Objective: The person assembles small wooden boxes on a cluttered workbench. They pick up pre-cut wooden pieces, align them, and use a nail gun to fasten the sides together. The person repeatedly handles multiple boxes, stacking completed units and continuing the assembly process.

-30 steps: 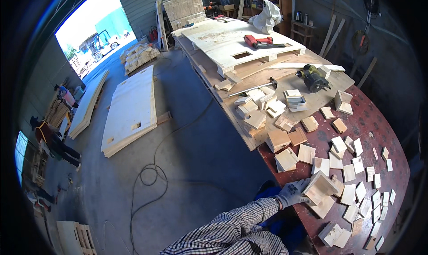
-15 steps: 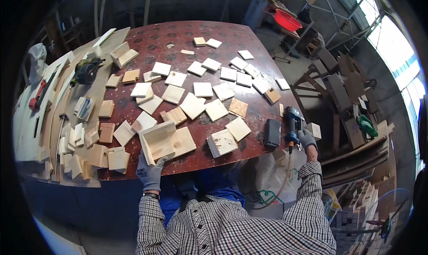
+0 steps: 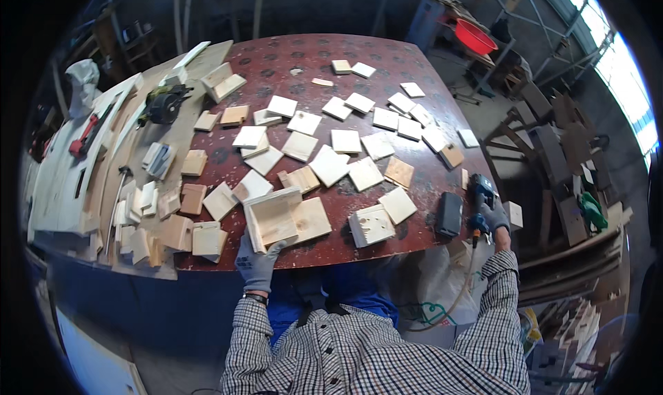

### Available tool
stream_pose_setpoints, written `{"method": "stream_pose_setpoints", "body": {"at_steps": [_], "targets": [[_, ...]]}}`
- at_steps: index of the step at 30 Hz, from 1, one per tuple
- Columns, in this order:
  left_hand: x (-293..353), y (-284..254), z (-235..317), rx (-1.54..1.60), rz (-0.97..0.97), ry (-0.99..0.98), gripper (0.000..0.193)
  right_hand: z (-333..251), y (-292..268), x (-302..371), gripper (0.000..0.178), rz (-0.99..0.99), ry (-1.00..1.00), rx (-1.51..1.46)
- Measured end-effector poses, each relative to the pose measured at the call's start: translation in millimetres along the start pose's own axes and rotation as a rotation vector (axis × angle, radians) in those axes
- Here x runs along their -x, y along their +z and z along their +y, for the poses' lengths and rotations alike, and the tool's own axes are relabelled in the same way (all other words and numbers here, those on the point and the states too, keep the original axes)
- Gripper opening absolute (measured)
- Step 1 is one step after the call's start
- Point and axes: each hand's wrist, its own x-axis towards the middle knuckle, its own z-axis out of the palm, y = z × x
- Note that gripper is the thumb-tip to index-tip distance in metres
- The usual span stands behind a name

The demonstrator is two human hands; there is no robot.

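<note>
Plainly, we have both gloved hands at the near edge of the red table (image 3: 266,58), well apart from each other. Our left hand (image 3: 257,265) is partly closed on the near left corner of a wooden bracket (image 3: 273,219), its thumb over the near edge; some of its fingers are hidden by the wood, so we cannot tell just how far they curl. The bracket has upright walls on its left and far sides, and a flat board (image 3: 313,219) reaches out from it to the right. Our right hand (image 3: 495,217) is curled around the handle of a blue and black tool (image 3: 481,186) at the table's right edge, the fingers bent in and no clear gap showing in the grip. A hose (image 3: 464,284) drops from the tool's near end toward us. Just left of the tool lies a black case (image 3: 449,214), and a pale block (image 3: 512,215) sits just right of our right hand. Between the hands, nearer the bracket, we have a knotty block (image 3: 371,226) touching a square tile (image 3: 398,205). Beyond, many loose wood pieces (image 3: 329,164) lie scattered across the table. To the left, on pale boards, we see a hammer (image 3: 123,172) and, farther off, a dark power tool (image 3: 166,105) and a red one (image 3: 83,137).
</note>
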Motion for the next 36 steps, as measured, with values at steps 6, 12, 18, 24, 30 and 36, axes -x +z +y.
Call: {"method": "stream_pose_setpoints", "body": {"at_steps": [6,12,18,24,30,36], "targets": [[5.6,18.8,-7.9,-0.099,-0.063,0.074,0.1,-45.8,49.8,6.3,0.065,0.187,-0.172,0.016],[8.0,28.5,-1.3,0.018,-0.145,-0.054,0.112,-283.9,90.1,164.0,0.056,-0.233,-0.934,-0.392],[0.0,34.0,-2.3,0.068,-0.091,-0.066,0.111,-375.6,129.0,243.6,0.048,-0.666,-1.118,-0.357],[-4.0,32.0,-4.6,0.055,-0.115,-0.086,0.112,-406.5,142.5,253.6,0.039,-0.775,-1.048,-0.366],[-3.8,44.9,-8.4,0.036,-0.15,-0.069,0.114,-407.8,134.0,249.6,0.031,-0.829,-0.921,-0.471],[5.5,35.3,-3.8,0.051,-0.172,-0.075,0.11,-368.9,71.6,240.2,0.023,-0.895,-0.749,-0.716]]}}
